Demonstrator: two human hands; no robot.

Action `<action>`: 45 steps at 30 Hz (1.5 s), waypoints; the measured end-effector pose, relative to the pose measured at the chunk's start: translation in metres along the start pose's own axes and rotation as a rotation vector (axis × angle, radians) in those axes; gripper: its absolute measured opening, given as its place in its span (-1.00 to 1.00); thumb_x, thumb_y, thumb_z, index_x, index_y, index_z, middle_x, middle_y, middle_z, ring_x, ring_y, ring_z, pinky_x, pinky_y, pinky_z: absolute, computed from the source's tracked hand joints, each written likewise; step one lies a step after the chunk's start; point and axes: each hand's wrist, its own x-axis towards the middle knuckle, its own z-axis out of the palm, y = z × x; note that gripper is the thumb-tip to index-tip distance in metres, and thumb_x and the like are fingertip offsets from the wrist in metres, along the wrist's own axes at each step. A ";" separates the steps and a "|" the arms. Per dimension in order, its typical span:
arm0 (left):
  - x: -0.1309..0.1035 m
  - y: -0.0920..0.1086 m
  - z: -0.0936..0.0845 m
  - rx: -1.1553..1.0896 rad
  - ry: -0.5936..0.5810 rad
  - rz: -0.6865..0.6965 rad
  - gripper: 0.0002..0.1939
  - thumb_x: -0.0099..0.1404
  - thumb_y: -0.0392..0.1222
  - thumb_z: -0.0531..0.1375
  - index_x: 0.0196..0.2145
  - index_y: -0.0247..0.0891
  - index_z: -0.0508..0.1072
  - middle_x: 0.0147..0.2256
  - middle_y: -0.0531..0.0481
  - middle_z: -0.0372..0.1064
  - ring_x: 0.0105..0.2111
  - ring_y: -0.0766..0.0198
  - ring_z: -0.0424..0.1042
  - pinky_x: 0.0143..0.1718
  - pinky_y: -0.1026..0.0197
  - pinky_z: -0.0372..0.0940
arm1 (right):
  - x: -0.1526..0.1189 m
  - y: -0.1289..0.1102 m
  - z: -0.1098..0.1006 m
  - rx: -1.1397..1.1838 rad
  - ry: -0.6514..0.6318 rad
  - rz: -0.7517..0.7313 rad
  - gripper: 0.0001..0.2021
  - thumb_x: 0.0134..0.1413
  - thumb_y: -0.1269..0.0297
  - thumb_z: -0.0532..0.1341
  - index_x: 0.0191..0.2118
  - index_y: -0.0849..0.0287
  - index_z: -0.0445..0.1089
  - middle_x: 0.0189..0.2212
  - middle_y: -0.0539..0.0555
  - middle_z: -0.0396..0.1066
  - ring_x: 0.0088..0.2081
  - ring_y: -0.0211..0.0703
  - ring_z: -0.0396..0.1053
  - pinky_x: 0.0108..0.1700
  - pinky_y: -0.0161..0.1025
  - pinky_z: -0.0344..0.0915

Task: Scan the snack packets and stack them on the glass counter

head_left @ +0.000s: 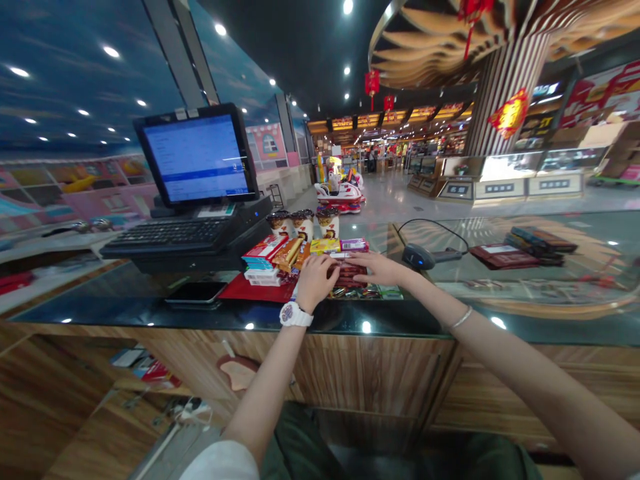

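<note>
On the counter, a stack of dark reddish-brown snack packets [352, 275] sits between my two hands. My left hand [317, 281], with a white watch at the wrist, curls around the stack's left end. From the other side my right hand [381, 269] grips the right end, its fingers along the far edge and its thumb nearer me. Just beyond them lie a yellow packet [325, 246] and a purple packet [355, 245]. Golden-orange packets [289, 254] and red-topped boxes [265, 249] are left of my left hand. Three lidded cups [303, 226] stand behind.
A monitor [200, 157] and keyboard [167, 233] occupy the counter's left side, with a phone [197, 292] in front. A corded barcode scanner [425, 255] lies right of my right hand. Farther right, brown packets [505, 256] rest on the glass counter [595, 267].
</note>
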 end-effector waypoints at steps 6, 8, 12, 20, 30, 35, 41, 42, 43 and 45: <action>0.026 0.047 0.006 -0.039 0.014 0.078 -0.73 0.38 -0.13 0.10 -0.04 -0.18 0.48 0.02 -0.08 0.44 0.06 0.06 0.36 0.27 -0.14 0.07 | -0.035 0.014 -0.029 -0.107 0.095 0.069 -0.42 0.23 0.09 0.16 0.32 0.09 0.13 0.32 0.20 0.13 0.31 0.08 0.13 0.30 0.18 0.08; 0.037 0.064 0.011 -0.045 -0.021 0.130 -0.71 0.38 -0.13 0.10 0.01 -0.18 0.46 0.07 -0.09 0.41 0.09 0.08 0.34 0.30 -0.14 0.02 | -0.053 0.023 -0.040 -0.147 0.144 0.085 -0.42 0.23 0.11 0.16 0.32 0.10 0.13 0.30 0.21 0.17 0.30 0.09 0.14 0.29 0.17 0.10; 0.057 0.099 0.027 -0.049 -0.069 0.237 -0.66 0.37 -0.12 0.11 0.07 -0.19 0.41 0.16 -0.09 0.34 0.17 0.10 0.27 0.33 -0.13 -0.03 | -0.093 0.045 -0.058 -0.247 0.235 0.126 -0.43 0.21 0.16 0.17 0.31 0.09 0.14 0.26 0.23 0.23 0.27 0.11 0.19 0.27 0.20 0.13; 0.090 0.176 0.069 -0.094 -0.150 0.461 -0.62 0.37 -0.13 0.10 0.10 -0.25 0.38 0.19 -0.14 0.31 0.22 0.09 0.22 0.35 -0.15 -0.07 | -0.185 0.092 -0.084 -0.449 0.333 0.293 -0.46 0.20 0.19 0.14 0.27 0.14 0.14 0.21 0.25 0.28 0.23 0.12 0.24 0.24 0.18 0.18; 0.127 0.246 0.122 -0.165 -0.179 0.555 -0.59 0.35 -0.16 0.10 0.13 -0.28 0.33 0.20 -0.16 0.28 0.22 0.07 0.21 0.34 -0.16 -0.05 | -0.271 0.141 -0.099 -0.557 0.320 0.523 -0.42 0.13 0.20 0.16 0.25 0.26 0.16 0.21 0.32 0.27 0.22 0.20 0.24 0.20 0.18 0.20; 0.136 0.275 0.152 -0.186 -0.210 0.547 -0.61 0.35 -0.15 0.11 0.10 -0.30 0.34 0.19 -0.16 0.30 0.20 0.07 0.23 0.33 -0.14 -0.04 | -0.296 0.162 -0.095 -0.572 0.319 0.640 -0.45 0.10 0.29 0.14 0.23 0.27 0.22 0.22 0.31 0.28 0.24 0.20 0.22 0.24 0.18 0.17; 0.149 0.302 0.184 -0.145 -0.231 0.544 -0.49 0.32 -0.10 0.17 0.17 -0.33 0.29 0.23 -0.19 0.24 0.24 0.03 0.18 0.34 -0.14 -0.06 | -0.297 0.176 -0.096 -0.536 0.328 0.748 -0.40 0.05 0.39 0.12 0.26 0.26 0.21 0.26 0.28 0.23 0.30 0.16 0.14 0.28 0.15 0.13; 0.150 0.304 0.188 -0.142 -0.231 0.546 -0.47 0.33 -0.10 0.16 0.20 -0.35 0.28 0.25 -0.20 0.22 0.25 0.01 0.16 0.34 -0.14 -0.07 | -0.296 0.179 -0.097 -0.515 0.319 0.757 -0.39 0.04 0.40 0.12 0.27 0.26 0.20 0.27 0.27 0.22 0.32 0.13 0.11 0.29 0.13 0.12; 0.151 0.305 0.192 -0.144 -0.229 0.550 -0.46 0.34 -0.10 0.15 0.21 -0.35 0.26 0.26 -0.20 0.21 0.26 -0.01 0.15 0.35 -0.15 -0.08 | -0.295 0.181 -0.098 -0.494 0.315 0.769 -0.37 0.03 0.41 0.12 0.28 0.26 0.18 0.27 0.27 0.21 0.33 0.12 0.09 0.30 0.12 0.11; 0.151 0.305 0.198 -0.154 -0.224 0.565 -0.47 0.37 -0.12 0.10 0.24 -0.33 0.24 0.26 -0.18 0.21 0.27 -0.01 0.15 0.35 -0.16 -0.10 | -0.293 0.185 -0.099 -0.458 0.310 0.793 -0.33 0.02 0.43 0.10 0.32 0.24 0.13 0.28 0.26 0.20 0.35 0.09 0.05 0.32 0.11 0.09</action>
